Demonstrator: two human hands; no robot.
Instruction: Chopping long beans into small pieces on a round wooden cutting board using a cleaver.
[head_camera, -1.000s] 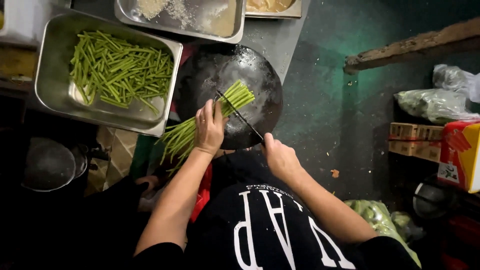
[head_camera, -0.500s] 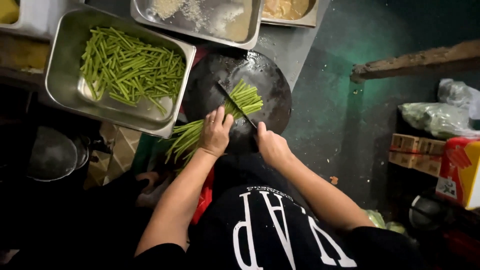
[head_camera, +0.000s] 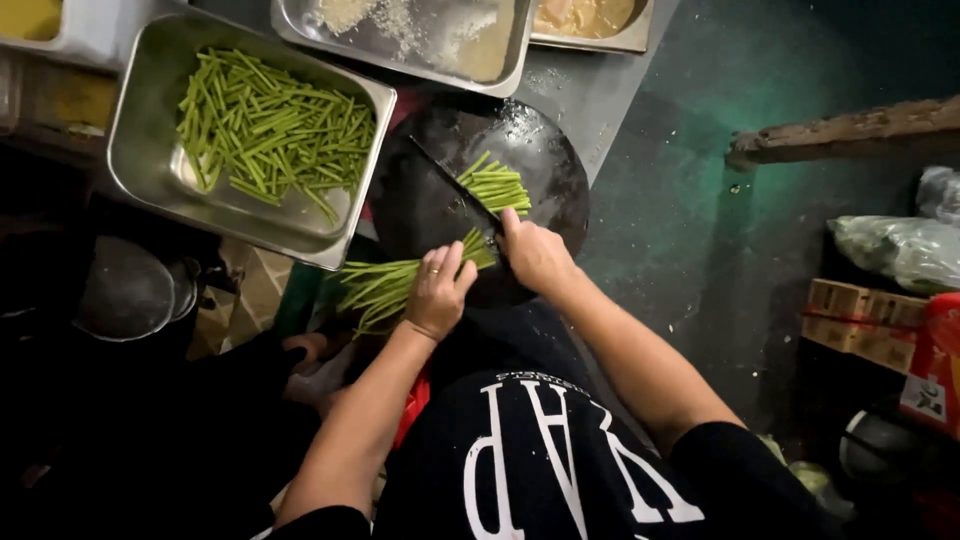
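Two bare hands work at the centre of the frame. The left hand (head_camera: 440, 290) presses down flat on a bundle of long green stalks (head_camera: 385, 285), its fingers spread over them, so the middle of the bundle is hidden under the palm. The right hand (head_camera: 533, 252) is closed around the handle of a dark cleaver (head_camera: 455, 190); the handle itself is covered by the fist, and the blade is hard to tell from the dark surface beneath it. The blade runs toward the upper left of the frame, between the bundle and a small heap of cut green pieces (head_camera: 497, 187) lying just above the right hand.

Both lie on a round black chopping block (head_camera: 555, 170), with the uncut ends of the bundle hanging off its lower left edge. To the upper left sits a steel tray (head_camera: 140, 165) with more cut green pieces (head_camera: 270, 130). Along the top edge, a second steel tray (head_camera: 500, 60) with pale crumbs is cut off by the frame. At far right, cardboard boxes (head_camera: 860, 320) and a plastic bag of greens (head_camera: 895, 250) stand in shadow.
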